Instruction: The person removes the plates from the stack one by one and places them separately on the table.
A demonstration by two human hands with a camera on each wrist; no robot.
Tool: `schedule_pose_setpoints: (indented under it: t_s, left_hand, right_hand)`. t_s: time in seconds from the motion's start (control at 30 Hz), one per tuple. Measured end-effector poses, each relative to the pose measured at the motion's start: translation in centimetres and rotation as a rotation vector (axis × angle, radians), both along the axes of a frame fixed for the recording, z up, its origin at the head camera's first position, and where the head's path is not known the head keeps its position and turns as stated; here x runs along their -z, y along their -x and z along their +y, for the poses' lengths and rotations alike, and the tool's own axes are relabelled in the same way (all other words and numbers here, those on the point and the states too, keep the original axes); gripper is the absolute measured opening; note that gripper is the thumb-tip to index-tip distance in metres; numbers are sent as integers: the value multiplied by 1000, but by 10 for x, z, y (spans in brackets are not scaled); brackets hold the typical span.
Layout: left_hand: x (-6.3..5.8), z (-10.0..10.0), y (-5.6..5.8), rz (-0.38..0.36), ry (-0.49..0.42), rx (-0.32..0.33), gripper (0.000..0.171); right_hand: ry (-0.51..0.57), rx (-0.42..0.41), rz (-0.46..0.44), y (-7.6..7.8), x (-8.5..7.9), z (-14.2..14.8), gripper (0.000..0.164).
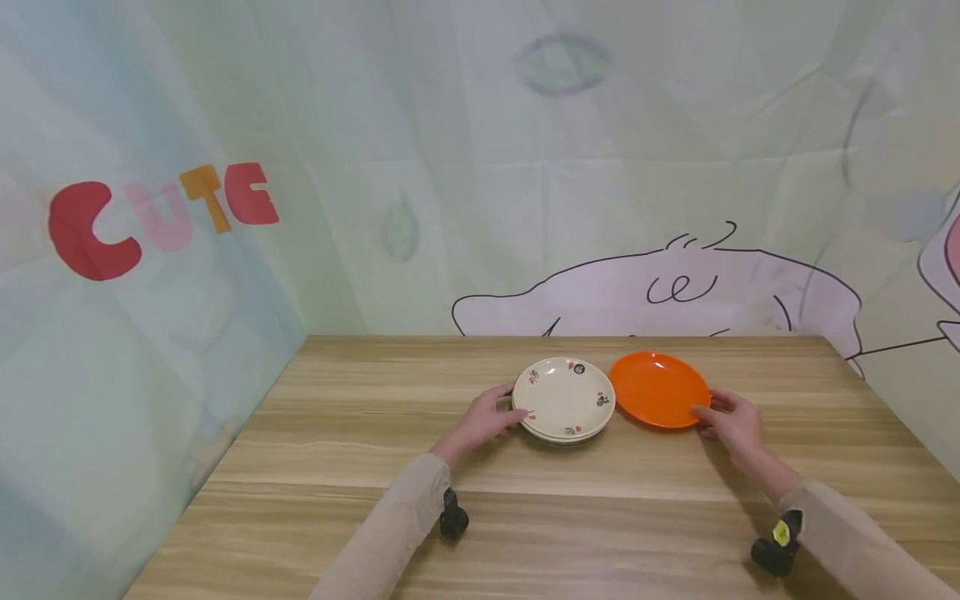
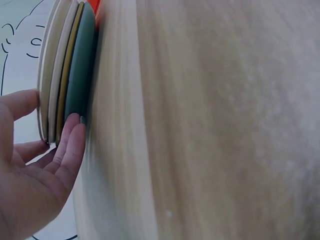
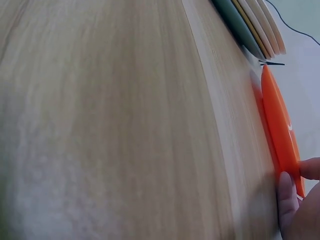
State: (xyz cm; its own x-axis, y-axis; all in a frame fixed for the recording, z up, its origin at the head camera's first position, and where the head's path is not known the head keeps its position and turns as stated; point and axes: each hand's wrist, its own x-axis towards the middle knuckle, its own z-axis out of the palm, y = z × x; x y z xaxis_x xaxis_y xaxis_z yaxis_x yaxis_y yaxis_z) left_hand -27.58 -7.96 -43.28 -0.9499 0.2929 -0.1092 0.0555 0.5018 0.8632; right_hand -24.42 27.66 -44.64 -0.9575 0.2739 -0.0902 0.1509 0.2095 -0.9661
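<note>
My left hand grips the left edge of a stack of plates, its thumb over the rim of the top cream plate, which carries small printed figures. Seen edge-on in the left wrist view, the stack has cream plates above, a thin yellow one under them and a green one at the bottom. Fingers of that hand reach under the green plate. To the right, my right hand pinches the right rim of an orange plate, thumb on top and fingers beneath.
Both plates and stack are toward the back of a wood-grain table. A printed cloth backdrop hangs behind it and along the left side. Dark wrist cameras are strapped to the left sleeve and right sleeve.
</note>
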Motion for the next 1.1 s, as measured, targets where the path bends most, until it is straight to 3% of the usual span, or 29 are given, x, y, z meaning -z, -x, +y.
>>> schedule_pose_setpoints:
  t_s: [0.37,0.57,0.9,1.1]
  left_hand:
    - [-3,1,-4,5,5,-6,63]
    - [-4,1,-4,8,-10,-1,62]
    - [-2,1,-2,3,-7,-3,64]
    - [-1,0,-2,-1,-11,-5,64]
  right_hand:
    - [22,-26,13,-3,-4,6,58]
    - [-51,-4,81,-3,-11,10,50]
    - [-147,-117,83,3,-27,2,55]
    - [-218,-155,148,6,-29,-9,46]
